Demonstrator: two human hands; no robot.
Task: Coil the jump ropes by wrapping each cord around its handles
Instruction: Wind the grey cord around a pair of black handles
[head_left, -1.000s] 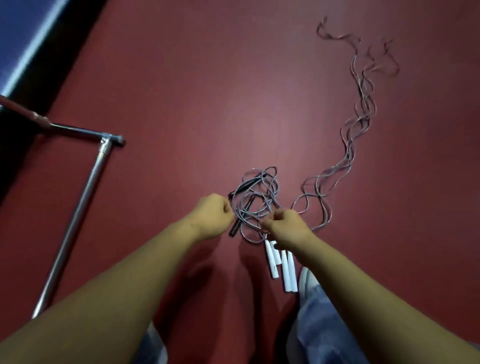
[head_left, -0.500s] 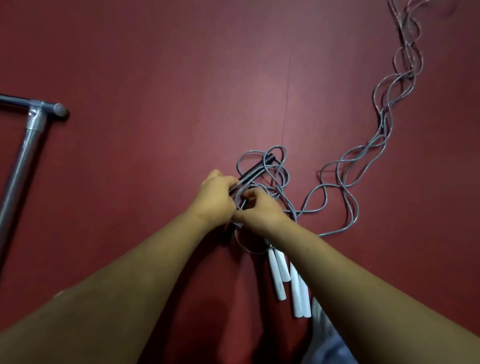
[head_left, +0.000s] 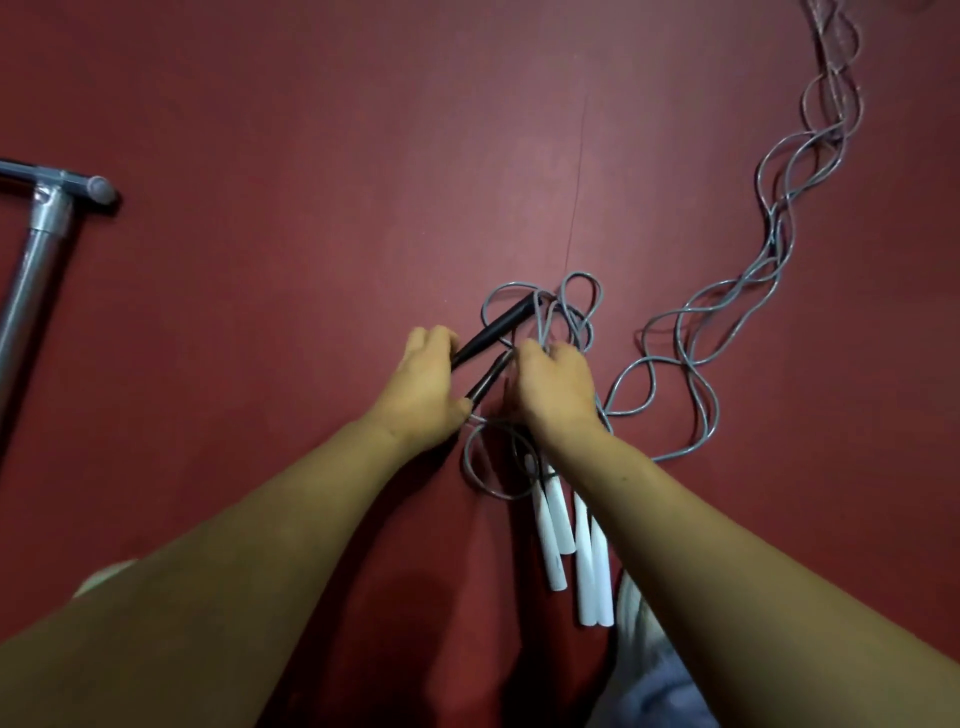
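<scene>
Two black jump rope handles (head_left: 496, 330) lie slanted over a tangle of grey cord (head_left: 566, 312) on the red floor. My left hand (head_left: 423, 387) is closed around the near ends of the black handles. My right hand (head_left: 553, 387) sits beside it, fingers curled on the grey cord next to the handles. Several white handles (head_left: 566, 535) lie side by side just below my hands, partly under my right forearm. More grey cord (head_left: 774, 249) snakes away to the upper right.
A grey metal pipe frame (head_left: 39, 234) with a T-joint stands at the left edge. A white shoe and blue trouser leg (head_left: 644, 649) show at the bottom, right of the white handles. The floor is a red mat.
My hands came together over the tangle. My left hand has taken the black handles and my right hand has moved up onto the cord. The view has shifted closer.
</scene>
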